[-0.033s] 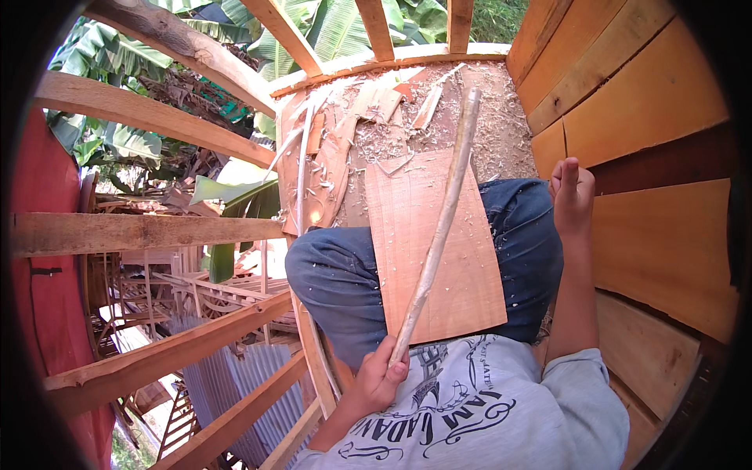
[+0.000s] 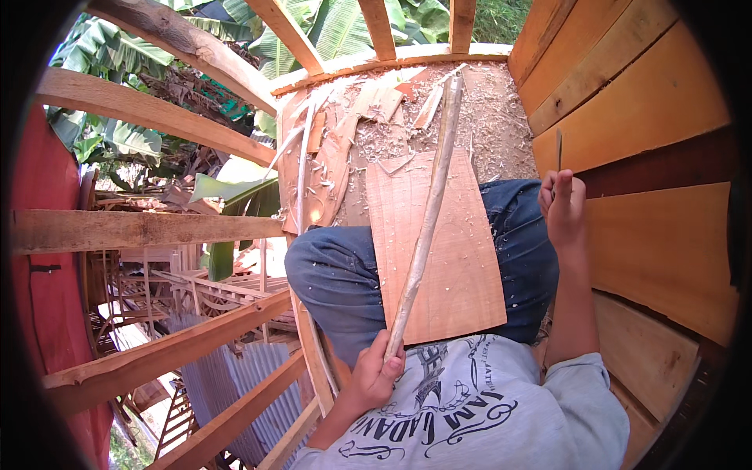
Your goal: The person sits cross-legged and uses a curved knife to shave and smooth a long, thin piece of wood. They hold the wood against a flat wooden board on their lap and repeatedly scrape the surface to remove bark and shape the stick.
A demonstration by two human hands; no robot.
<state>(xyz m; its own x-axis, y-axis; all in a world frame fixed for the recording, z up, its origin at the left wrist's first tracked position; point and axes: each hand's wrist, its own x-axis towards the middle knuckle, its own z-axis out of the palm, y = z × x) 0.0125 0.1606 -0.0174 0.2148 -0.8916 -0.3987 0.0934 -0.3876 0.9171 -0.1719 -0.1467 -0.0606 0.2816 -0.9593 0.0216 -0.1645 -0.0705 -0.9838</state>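
Note:
My left hand (image 2: 379, 366) is closed round the near end of a long peeled wooden stick (image 2: 430, 211). The stick slants up and away, its far end leaning to the right. Beneath it a flat wooden board (image 2: 462, 270) lies across my lap, dotted with small shavings. Off to the right, beside the plank wall, my right hand (image 2: 564, 207) is raised and closed round a knife whose thin blade (image 2: 558, 149) points away from me. The knife's handle is hidden in the fist. The blade stands apart from the stick.
Shavings (image 2: 493, 117) and wood strips (image 2: 337, 168) litter the floor ahead. A plank wall (image 2: 658, 251) rises close on the right. Wooden rails (image 2: 157, 233) run along the left, with corrugated sheets (image 2: 262, 384) below. Banana leaves (image 2: 341, 35) hang beyond the far rail.
The stick's far end has swung a little to the left. My right hand with the knife has come slightly left and nearer, while the board has stayed put.

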